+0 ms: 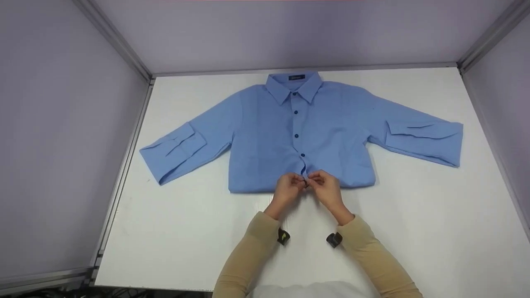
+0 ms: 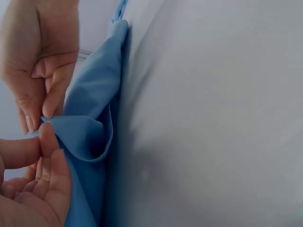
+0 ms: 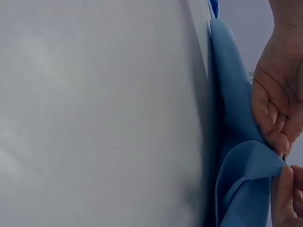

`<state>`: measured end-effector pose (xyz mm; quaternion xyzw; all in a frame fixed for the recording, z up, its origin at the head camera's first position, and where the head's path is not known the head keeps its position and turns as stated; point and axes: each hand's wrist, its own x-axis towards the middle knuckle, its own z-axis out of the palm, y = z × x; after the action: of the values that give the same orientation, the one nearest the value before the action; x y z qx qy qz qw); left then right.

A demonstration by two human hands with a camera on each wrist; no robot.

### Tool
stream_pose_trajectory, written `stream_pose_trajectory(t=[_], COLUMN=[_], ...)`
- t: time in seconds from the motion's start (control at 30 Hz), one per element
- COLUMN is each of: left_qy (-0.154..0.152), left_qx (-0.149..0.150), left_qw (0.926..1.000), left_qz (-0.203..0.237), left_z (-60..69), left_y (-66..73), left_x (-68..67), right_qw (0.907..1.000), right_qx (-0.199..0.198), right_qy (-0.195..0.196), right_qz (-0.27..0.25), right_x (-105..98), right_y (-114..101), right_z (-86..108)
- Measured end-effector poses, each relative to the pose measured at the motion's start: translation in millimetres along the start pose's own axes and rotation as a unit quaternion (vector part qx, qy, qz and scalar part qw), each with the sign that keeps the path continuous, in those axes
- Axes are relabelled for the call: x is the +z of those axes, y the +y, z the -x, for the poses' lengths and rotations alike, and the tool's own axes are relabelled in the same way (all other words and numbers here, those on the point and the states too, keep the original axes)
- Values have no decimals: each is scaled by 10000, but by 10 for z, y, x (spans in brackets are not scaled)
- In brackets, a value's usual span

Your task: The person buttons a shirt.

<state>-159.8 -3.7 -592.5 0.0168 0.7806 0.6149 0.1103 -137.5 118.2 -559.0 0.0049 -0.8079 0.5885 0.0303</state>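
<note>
A light blue button-up shirt (image 1: 261, 136) lies front up, its collar toward the far wall. Its dark buttons run down the middle front, and the lower part looks folded under. At the bottom of the front opening, my left hand (image 1: 287, 188) pinches one edge of the cloth between thumb and fingers. Facing it, my right hand (image 1: 326, 188) pinches the same spot, the fingertips of both hands nearly meeting. A small dark spot shows between them. The left wrist view shows a loop of raised cloth (image 2: 80, 135) hanging below the fingertips. Whether a button sits in its hole is hidden.
Both shirt sleeves (image 1: 174, 153) spread outward on the white table (image 1: 186, 240), their cuff ends folded back. Grey panels stand at the left, back (image 1: 306, 33) and right, with metal rails along the edges. Dark cables (image 1: 124, 293) show below the near left table edge.
</note>
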Motion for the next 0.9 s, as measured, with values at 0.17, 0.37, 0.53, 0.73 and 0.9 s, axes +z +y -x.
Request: stream_pose_trajectory(t=[0.17, 0.37, 0.53, 0.73, 0.9], left_qy=[172, 72, 43, 254, 646], left_qx=[273, 349, 189, -107, 129], left_qw=[9980, 9992, 9993, 9990, 9978], left_qz=[-550, -200, 320, 342, -34], left_z=[1, 63, 118, 25, 32], left_y=[-9, 61, 150, -19, -22], left_x=[3, -50, -87, -37, 3], right_qw=[9998, 9983, 9977, 9997, 9959], right_qx=[-33, 366, 430, -22, -545], right_qy=[-214, -340, -280, -89, 106], right_qz=[-44, -311, -443, 228, 712], right_x=[-28, -22, 19, 77, 117], right_y=[-3, 245, 382, 393, 370], right_z=[-15, -88, -107, -105, -74])
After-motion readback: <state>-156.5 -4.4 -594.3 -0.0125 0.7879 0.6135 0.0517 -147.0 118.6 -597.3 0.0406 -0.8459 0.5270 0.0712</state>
